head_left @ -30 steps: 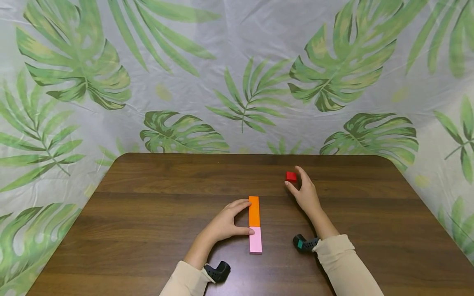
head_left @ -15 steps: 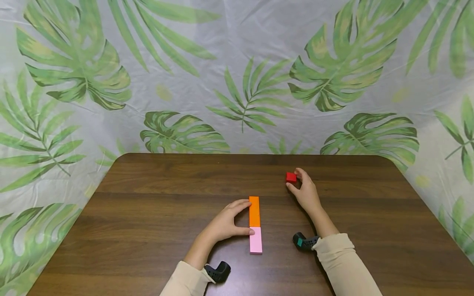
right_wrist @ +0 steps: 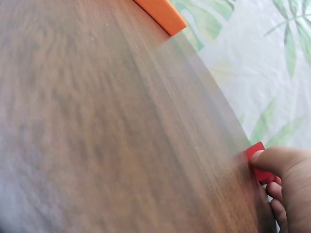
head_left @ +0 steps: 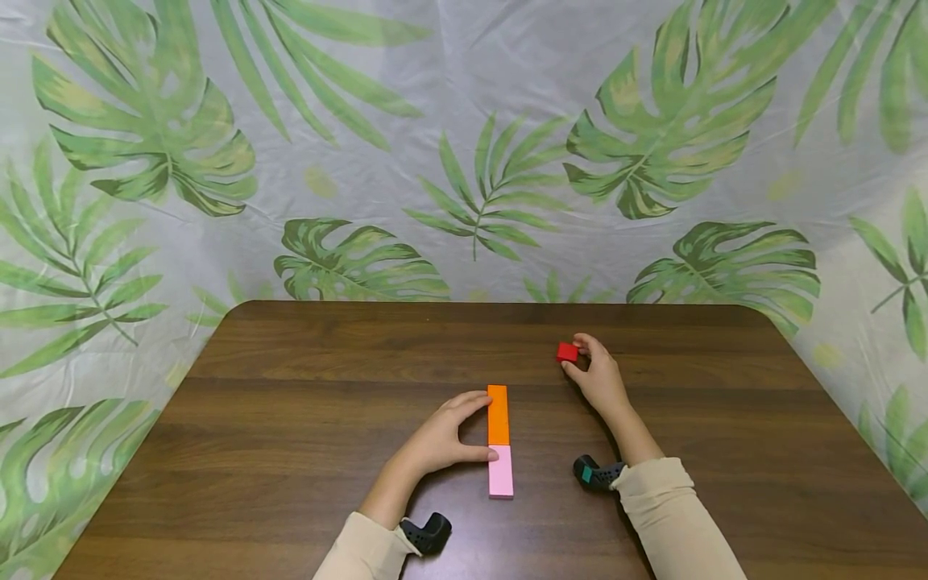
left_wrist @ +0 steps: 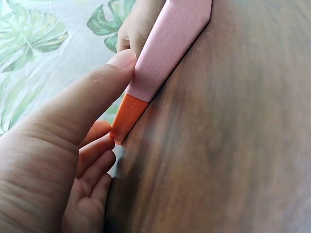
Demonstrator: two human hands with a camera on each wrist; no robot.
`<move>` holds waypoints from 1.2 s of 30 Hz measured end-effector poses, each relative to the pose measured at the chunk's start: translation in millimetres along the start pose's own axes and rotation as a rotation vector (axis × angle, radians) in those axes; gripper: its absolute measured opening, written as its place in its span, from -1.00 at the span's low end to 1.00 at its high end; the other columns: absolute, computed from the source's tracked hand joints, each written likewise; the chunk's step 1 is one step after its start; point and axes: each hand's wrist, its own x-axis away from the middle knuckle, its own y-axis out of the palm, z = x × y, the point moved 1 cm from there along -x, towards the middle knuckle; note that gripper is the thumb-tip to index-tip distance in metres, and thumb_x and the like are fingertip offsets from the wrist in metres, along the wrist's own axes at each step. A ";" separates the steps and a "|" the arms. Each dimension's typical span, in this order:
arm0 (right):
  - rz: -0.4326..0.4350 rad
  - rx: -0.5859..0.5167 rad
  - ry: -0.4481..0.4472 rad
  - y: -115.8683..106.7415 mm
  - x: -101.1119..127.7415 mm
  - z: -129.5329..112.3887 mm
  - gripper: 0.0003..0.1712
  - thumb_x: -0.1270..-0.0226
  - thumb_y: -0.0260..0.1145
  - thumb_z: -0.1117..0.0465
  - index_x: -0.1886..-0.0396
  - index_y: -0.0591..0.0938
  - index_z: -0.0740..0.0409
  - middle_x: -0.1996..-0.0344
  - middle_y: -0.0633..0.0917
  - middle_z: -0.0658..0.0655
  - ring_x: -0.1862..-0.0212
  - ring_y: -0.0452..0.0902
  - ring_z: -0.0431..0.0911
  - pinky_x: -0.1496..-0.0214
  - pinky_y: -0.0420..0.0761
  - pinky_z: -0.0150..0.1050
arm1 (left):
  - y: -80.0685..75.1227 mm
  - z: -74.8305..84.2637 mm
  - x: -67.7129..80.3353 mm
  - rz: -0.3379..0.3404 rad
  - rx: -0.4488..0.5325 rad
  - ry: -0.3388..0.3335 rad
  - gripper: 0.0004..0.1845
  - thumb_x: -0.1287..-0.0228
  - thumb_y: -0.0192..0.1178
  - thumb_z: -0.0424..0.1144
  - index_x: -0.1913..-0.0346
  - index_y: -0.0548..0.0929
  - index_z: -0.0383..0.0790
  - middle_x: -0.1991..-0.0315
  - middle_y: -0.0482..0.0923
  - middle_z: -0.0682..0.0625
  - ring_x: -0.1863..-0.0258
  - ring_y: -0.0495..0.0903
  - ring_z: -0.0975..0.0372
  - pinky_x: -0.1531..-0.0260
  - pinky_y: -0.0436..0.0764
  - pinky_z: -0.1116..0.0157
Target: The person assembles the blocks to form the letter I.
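My left hand (head_left: 438, 437) is spread beside two flat blocks lying end to end on the table. Its thumb touches the left side of the nearer pink block (head_left: 501, 477), and its fingertips rest at the far end of the orange block (head_left: 498, 415). The left wrist view shows the thumb against the pink block (left_wrist: 167, 46) and fingers lightly bent by the orange block (left_wrist: 128, 116). Farther back, to the right, my right hand (head_left: 603, 383) pinches a small red block (head_left: 568, 352) between thumb and fingers. In the right wrist view, the thumb partly covers the red block (right_wrist: 265, 175).
The brown wooden table (head_left: 290, 451) carries the blocks. A leaf-patterned cloth (head_left: 478, 177) hangs behind its far edge. Black wrist devices sit on the left wrist (head_left: 428, 533) and the right wrist (head_left: 596, 475).
My right hand's fingers have closed in on the red block, which has shifted slightly nearer. The left hand and the orange and pink blocks stay in place.
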 end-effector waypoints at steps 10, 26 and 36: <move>0.000 0.020 -0.013 0.3 3.0 0.7 -0.50 -0.13 0.30 0.35 -0.09 0.41 0.34 0.04 0.49 0.31 0.02 0.38 0.14 -0.05 0.31 0.04 | 0.0 0.0 0.2 -0.001 -0.009 -0.002 -0.15 0.13 0.37 0.08 -0.26 0.34 -0.16 -0.27 0.21 0.03 -0.25 0.15 0.16 -0.19 0.16 0.14; 0.052 -0.007 -0.108 2.6 5.4 -5.6 -0.54 -0.07 0.36 0.27 0.00 0.51 0.28 0.10 0.50 0.25 0.08 0.40 0.09 0.04 0.37 0.03 | -0.8 -0.5 0.1 0.004 -0.003 0.009 -0.17 0.14 0.37 0.07 -0.26 0.35 -0.15 -0.27 0.22 0.02 -0.25 0.16 0.17 -0.19 0.16 0.16; 0.051 -0.072 -0.142 4.1 4.3 -15.2 -0.54 -0.04 0.38 0.30 0.01 0.53 0.31 0.12 0.50 0.26 0.11 0.48 0.11 0.07 0.47 -0.02 | -0.5 -0.8 0.1 0.000 -0.001 0.006 -0.16 0.14 0.37 0.08 -0.26 0.35 -0.16 -0.27 0.22 0.01 -0.25 0.16 0.15 -0.19 0.17 0.14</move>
